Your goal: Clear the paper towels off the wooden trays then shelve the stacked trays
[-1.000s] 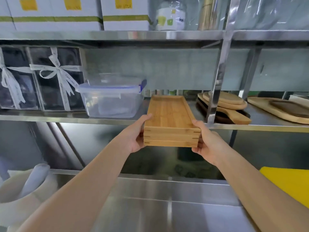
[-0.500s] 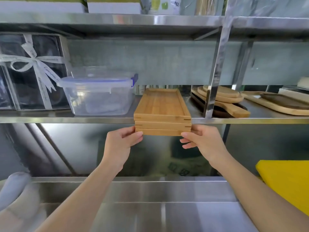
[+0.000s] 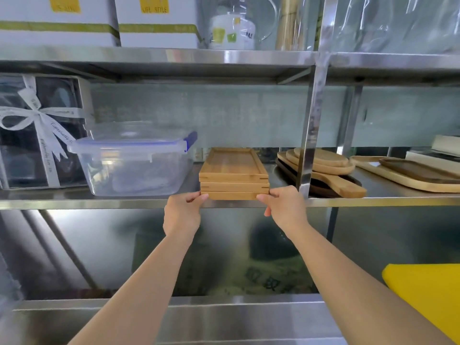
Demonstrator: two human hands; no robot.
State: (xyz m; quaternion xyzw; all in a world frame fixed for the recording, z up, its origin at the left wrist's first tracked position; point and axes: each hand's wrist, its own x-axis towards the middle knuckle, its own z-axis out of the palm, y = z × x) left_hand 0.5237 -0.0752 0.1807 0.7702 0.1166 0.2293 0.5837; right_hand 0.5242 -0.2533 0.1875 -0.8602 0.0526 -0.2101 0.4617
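Observation:
A stack of three rectangular wooden trays (image 3: 234, 174) rests on the steel middle shelf (image 3: 99, 202), its short end flush with the shelf's front edge. My left hand (image 3: 183, 214) touches the stack's lower left front corner with its fingertips. At the lower right front corner, my right hand (image 3: 283, 207) presses thumb and fingers against the bottom tray. Both hands sit just below and in front of the shelf edge. No paper towels are in view.
A clear lidded plastic container (image 3: 134, 160) stands left of the trays, a ribboned box (image 3: 37, 130) beyond it. A steel upright post (image 3: 310, 135) and round wooden boards (image 3: 321, 168) are to the right. A yellow board (image 3: 428, 295) lies lower right. White boxes (image 3: 154, 21) fill the top shelf.
The tray stack has slid further back onto the shelf until its front end meets the shelf edge. My hands went from gripping its sides to touching its front corners.

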